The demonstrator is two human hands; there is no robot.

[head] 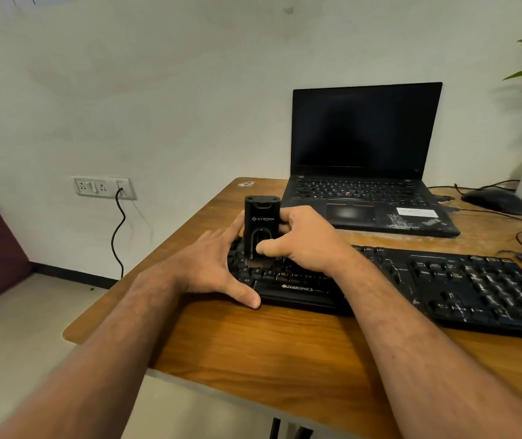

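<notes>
Head view. We see the right hand (307, 239) clamped round a black cleaning brush (261, 229), thumb on its front face. The brush stands upright, its bristles touching the keys at the left end of a black keyboard (443, 289) on the wooden table (285, 350). The left hand (212, 264) lies with fingers straight against that same end, thumb at the front edge, bracing it.

Risk, as we judge it: too much downward force could lever a keycap loose, and a weak brace would let the keyboard slide toward the table edge.

Legible marks: "ZEBRONICS" on the keyboard's front lip, what reads as "STRIFF" on the brush, and "ThinkPad" on the laptop (367, 160) behind. Its white sticker is unreadable.
</notes>
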